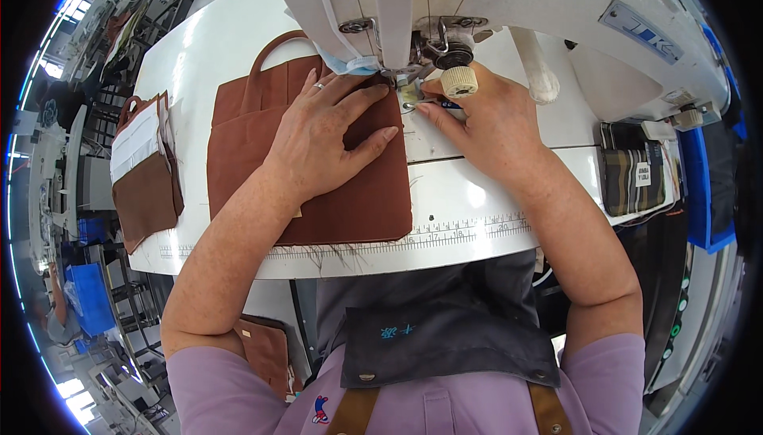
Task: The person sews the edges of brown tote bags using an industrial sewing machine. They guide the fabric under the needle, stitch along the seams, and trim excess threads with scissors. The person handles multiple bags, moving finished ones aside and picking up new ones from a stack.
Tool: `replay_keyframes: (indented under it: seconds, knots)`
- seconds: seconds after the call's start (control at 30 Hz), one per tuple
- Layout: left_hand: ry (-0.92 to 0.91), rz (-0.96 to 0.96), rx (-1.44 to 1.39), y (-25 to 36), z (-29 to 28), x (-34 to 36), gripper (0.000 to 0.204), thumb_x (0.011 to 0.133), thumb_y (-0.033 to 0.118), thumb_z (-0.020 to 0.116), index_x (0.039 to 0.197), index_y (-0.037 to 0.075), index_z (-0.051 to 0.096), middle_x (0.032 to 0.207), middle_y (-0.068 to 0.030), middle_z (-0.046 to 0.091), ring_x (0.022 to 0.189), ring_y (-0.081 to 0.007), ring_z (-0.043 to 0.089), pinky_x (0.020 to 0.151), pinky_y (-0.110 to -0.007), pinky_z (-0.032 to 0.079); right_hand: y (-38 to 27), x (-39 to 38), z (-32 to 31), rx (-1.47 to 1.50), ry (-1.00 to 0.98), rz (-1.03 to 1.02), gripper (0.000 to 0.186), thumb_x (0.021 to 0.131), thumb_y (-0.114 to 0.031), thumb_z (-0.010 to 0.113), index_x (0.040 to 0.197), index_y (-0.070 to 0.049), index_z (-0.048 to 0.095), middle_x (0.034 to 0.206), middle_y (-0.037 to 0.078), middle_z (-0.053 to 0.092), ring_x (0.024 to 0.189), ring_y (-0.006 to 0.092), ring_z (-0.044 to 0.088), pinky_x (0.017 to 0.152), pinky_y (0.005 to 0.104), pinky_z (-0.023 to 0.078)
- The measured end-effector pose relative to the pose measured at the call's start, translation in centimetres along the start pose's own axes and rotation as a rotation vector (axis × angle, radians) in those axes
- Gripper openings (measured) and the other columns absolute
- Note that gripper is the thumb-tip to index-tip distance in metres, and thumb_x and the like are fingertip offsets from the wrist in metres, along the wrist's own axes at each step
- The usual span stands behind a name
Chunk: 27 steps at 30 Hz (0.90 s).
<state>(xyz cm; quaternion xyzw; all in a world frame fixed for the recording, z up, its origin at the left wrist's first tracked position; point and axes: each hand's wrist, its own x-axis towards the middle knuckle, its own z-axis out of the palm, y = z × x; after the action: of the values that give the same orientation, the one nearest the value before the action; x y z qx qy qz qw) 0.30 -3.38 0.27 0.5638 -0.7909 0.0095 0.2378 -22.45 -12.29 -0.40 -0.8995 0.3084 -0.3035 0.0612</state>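
Observation:
A reddish-brown bag [350,208] with a loop handle lies on the white sewing table, its right edge beside the needle area of a sewing machine [548,6]. My left hand [322,133], wearing a ring, rests on the bag with fingers spread and fingertips near the presser foot. Right of the needle, my right hand [497,117] has thumb and fingers drawn together around a small object, dark blue and metallic where it shows. The machine head and tension knob [458,81] partly hide those fingers, and the needle point cannot be made out.
A stack of brown pieces with white paper [135,145] lies at the table's left. A ruler scale [477,230] runs along the front edge. At right are a plaid pouch [632,173] and a blue bin [707,197]. Another brown piece [266,351] sits below the table.

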Motion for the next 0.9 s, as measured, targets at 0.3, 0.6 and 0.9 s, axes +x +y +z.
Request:
replay_keyframes:
  seconds: [0.3, 0.6, 0.9]
  knots:
    - [-0.002, -0.013, -0.010, 0.0, 0.1, -0.2, 0.048, 0.089, 0.030, 0.078, 0.129, 0.004, 0.069, 0.134, -0.0184, 0.065, 0.125, -0.0398, 0.061, 0.113, -0.050, 0.045, 0.7, -0.4, 0.9, 0.008, 0.027, 0.043, 0.029, 0.091, -0.043, 0.074, 0.100, -0.015, 0.073, 0.092, 0.000, 0.066, 0.074, 0.0231, 0.070, 0.063, 0.0409, 0.055]
    - [0.018, -0.002, -0.038, 0.3, 0.0, -0.1, 0.045, 0.087, 0.022, 0.079, 0.128, 0.004, 0.068, 0.131, -0.0196, 0.065, 0.123, -0.0402, 0.062, 0.109, -0.048, 0.047, 0.4, 0.4, 0.6, 0.236, -0.093, 0.010, 0.026, 0.088, -0.039, 0.072, 0.103, -0.018, 0.074, 0.101, 0.009, 0.073, 0.080, 0.0307, 0.073, 0.072, 0.0459, 0.057]
    - [-0.038, -0.070, -0.076, 0.6, 0.0, 0.2, 0.047, 0.084, 0.021, 0.079, 0.127, 0.004, 0.069, 0.135, -0.0199, 0.065, 0.125, -0.0431, 0.060, 0.113, -0.053, 0.042, -0.3, 0.5, 0.8, 0.359, -0.185, 0.146, 0.024, 0.089, -0.032, 0.068, 0.106, -0.017, 0.076, 0.097, 0.007, 0.075, 0.089, 0.0330, 0.074, 0.081, 0.0456, 0.058]
